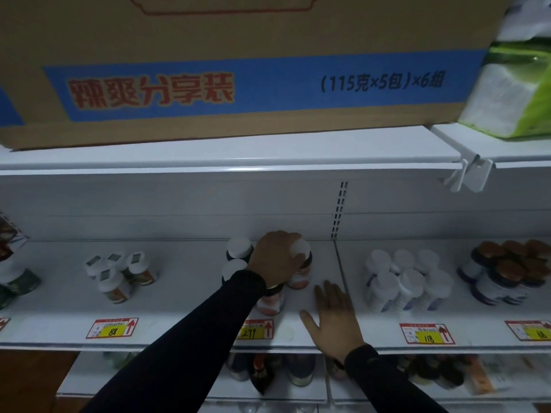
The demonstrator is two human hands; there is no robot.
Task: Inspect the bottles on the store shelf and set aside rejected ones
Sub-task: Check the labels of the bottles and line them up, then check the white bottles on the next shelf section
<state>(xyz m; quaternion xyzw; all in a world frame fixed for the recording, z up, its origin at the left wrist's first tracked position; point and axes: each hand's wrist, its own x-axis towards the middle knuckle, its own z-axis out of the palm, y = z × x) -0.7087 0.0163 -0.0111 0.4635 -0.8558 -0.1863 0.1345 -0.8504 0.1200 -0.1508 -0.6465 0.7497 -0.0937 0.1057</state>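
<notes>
Gripping: left hand [275, 257] curled over the white cap of a dark bottle [299, 272], fingers wrapped round the lid from above.
Bottle place: standing upright on the white shelf [179, 296], near frame centre, at the back right of a small cluster.
Cluster: two more white-capped bottles [238, 248] at 9 o'clock of the held one, just beside the wrist; another bottle with a pink label [269, 304] at 7 o'clock, partly hidden under the sleeve.
Right hand: [335, 315] fingers straight and spread, palm down, holding nothing, at 5 o'clock of the held bottle; contact with the shelf not clear.
Hands: apart, one clamped on the cap, the other flat.
Sleeves: dark, long, on both arms.
Left group: small bottles with grey-topped caps [117, 272] at 9 o'clock, well apart.
Right groups: pale white bottles [405, 278] at 3 o'clock; brown-lidded jars [507, 269] beyond them.
Price tags: yellow 88 [112, 327], 299 [253, 329], 118 [427, 335] along the shelf's front edge.
Above: large cardboard box [238, 70] with a blue band at 12 o'clock.
</notes>
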